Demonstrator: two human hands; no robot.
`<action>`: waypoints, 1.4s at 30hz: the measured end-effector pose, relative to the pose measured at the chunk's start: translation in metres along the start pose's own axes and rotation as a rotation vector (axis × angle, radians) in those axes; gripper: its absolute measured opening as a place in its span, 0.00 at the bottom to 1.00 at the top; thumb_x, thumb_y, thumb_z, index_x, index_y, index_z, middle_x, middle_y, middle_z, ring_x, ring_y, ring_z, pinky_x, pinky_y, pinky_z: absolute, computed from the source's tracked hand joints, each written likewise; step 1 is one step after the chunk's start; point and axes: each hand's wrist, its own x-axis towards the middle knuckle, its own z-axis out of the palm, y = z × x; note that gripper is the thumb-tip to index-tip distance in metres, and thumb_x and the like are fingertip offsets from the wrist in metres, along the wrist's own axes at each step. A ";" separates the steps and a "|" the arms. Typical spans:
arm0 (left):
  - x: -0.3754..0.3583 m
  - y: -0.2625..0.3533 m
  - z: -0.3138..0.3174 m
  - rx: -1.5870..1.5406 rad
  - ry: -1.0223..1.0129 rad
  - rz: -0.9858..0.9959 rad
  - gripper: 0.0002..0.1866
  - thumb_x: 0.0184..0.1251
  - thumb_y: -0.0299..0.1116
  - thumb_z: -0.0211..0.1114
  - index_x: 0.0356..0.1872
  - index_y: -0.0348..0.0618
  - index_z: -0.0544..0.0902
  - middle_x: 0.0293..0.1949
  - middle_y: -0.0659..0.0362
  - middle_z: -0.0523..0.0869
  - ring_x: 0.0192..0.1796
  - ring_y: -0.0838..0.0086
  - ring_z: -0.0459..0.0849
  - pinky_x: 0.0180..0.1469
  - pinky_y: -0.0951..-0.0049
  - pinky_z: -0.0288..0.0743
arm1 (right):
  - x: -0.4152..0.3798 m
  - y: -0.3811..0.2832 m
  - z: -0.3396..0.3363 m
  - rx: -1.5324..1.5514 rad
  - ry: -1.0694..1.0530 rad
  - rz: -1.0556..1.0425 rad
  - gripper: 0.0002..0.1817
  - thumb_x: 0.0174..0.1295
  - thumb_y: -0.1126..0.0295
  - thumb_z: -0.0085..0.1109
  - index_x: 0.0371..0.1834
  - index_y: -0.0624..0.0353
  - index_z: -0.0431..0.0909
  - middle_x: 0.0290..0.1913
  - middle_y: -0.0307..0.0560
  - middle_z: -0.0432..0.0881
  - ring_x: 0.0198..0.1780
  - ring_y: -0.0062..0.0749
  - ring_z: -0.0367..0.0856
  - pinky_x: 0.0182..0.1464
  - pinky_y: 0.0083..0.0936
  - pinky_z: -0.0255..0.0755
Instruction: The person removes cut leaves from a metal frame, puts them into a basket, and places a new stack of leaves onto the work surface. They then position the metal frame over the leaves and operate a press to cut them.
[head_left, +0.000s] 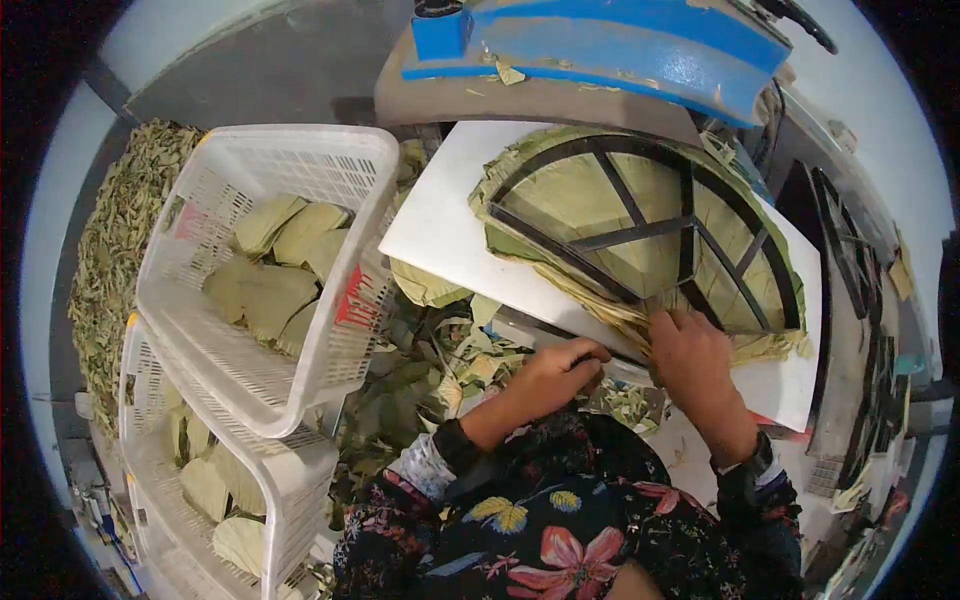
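A stack of large pale-green dried leaves [560, 200] lies on a white board [430, 215]. On top of it rests a black half-round cutting frame [640, 232] with bars dividing it into several sections. My right hand [690, 360] is closed at the stack's near edge, fingers curled over the leaf edges beside the frame's rim. My left hand [550, 385] is closed in front of my body, just below the board's near edge. Something dark shows at its fingers, too small to name. The fingertips of my right hand are partly hidden.
A blue machine part [620, 45] overhangs the board's far side. At the left, a white basket [345, 150] holding cut leaf pieces stands above another white basket [290, 480]. Leaf scraps [420, 380] lie below the board, and more fill the far left [130, 260]. Black frames [850, 240] stand at right.
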 end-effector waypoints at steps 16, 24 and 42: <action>0.045 0.018 0.029 -0.023 0.102 -0.228 0.19 0.70 0.44 0.50 0.33 0.36 0.77 0.19 0.54 0.82 0.15 0.71 0.79 0.13 0.74 0.69 | 0.010 0.005 0.003 -0.171 -0.085 -0.011 0.03 0.50 0.71 0.54 0.26 0.55 0.72 0.21 0.44 0.79 0.24 0.38 0.81 0.22 0.33 0.75; 0.048 -0.011 0.040 -0.049 0.232 -0.007 0.18 0.69 0.40 0.48 0.29 0.36 0.78 0.17 0.54 0.82 0.14 0.72 0.78 0.13 0.75 0.69 | 0.018 0.008 0.018 -0.087 -0.007 0.084 0.02 0.54 0.70 0.52 0.27 0.55 0.72 0.19 0.48 0.78 0.23 0.42 0.81 0.22 0.35 0.74; 0.036 0.032 0.006 -0.522 0.189 -0.297 0.16 0.70 0.39 0.51 0.44 0.34 0.76 0.30 0.53 0.83 0.23 0.73 0.80 0.23 0.74 0.75 | 0.023 0.025 0.002 0.068 -0.120 0.052 0.06 0.58 0.66 0.50 0.29 0.53 0.73 0.25 0.49 0.79 0.27 0.46 0.80 0.25 0.41 0.72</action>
